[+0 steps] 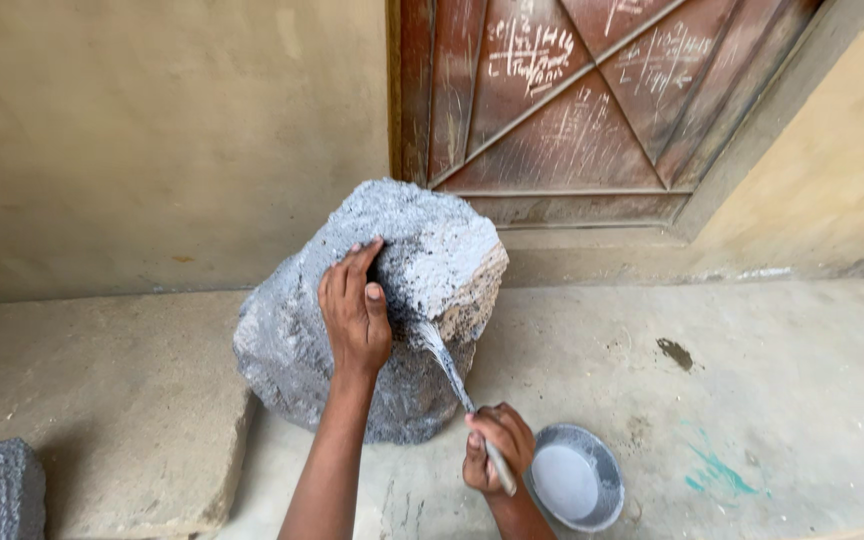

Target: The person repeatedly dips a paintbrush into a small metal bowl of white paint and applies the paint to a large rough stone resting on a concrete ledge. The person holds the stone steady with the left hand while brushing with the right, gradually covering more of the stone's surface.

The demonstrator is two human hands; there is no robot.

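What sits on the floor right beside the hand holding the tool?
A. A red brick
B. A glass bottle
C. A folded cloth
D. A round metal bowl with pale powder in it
D. A round metal bowl holding pale grey powder sits on the floor just to the right of the right hand, which grips the tool against the big grey stone.
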